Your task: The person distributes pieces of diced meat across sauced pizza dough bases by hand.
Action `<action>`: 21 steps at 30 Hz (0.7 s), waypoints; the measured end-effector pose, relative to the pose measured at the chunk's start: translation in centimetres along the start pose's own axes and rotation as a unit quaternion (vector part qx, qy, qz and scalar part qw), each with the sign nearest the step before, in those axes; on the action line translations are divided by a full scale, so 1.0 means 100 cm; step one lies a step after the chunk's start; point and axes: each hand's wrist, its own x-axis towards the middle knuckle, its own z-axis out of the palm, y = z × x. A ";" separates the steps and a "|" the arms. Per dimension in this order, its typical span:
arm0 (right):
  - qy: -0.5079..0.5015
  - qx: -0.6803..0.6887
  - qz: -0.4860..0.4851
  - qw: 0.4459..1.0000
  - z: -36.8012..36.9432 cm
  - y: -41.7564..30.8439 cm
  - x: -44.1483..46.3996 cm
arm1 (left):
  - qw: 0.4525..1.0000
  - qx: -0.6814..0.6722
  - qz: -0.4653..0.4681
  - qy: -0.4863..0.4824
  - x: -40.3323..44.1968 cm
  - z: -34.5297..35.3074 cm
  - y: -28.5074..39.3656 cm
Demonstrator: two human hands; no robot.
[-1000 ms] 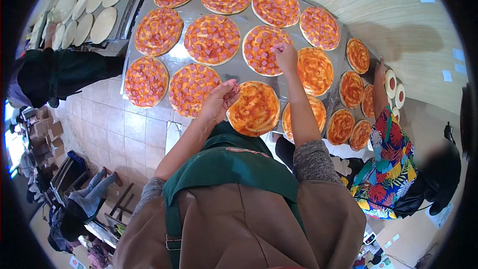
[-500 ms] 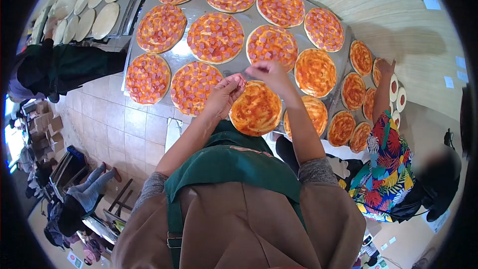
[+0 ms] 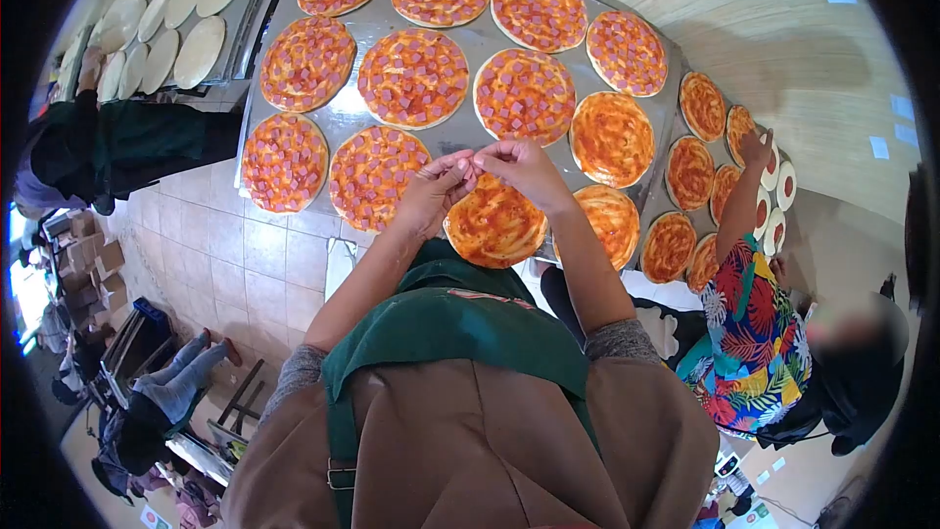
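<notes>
My left hand (image 3: 437, 193) is closed, with its fingertips meeting those of my right hand (image 3: 522, 172), which is pinched; whatever lies between them is too small to name. Both hover over the near edge of the metal tray (image 3: 338, 116). Beneath them a pizza base with only sauce (image 3: 495, 225) lies partly covered from view. Just beyond is a pizza with pink cubes (image 3: 524, 95), and another cubed pizza (image 3: 377, 176) is beside my left hand. Right of my right hand lies a sauce-only base (image 3: 612, 139), with one more (image 3: 607, 223) behind my right forearm.
At the right, a person in a colourful shirt (image 3: 754, 333) reaches over sauced bases (image 3: 689, 174) and white bases with red centres (image 3: 786, 186). At the far left another person (image 3: 147, 142) stands by a tray of plain bases (image 3: 200, 51). Boxes (image 3: 108, 257) stand beyond the tiled floor.
My right hand has come back from the cubed pizza to my left fingertips. The person at the right has moved an arm among the bases there. The view has shifted slightly.
</notes>
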 end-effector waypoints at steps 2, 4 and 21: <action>-0.021 -0.012 -0.002 1.000 -0.004 0.009 0.001 | 0.999 0.031 0.013 0.002 -0.001 -0.002 -0.005; -0.034 -0.021 0.025 0.999 -0.010 0.013 0.000 | 0.998 0.061 0.025 0.003 -0.003 -0.002 -0.010; 0.384 -0.330 0.069 0.860 -0.113 0.050 0.090 | 0.997 -0.033 0.062 0.028 -0.003 -0.010 -0.016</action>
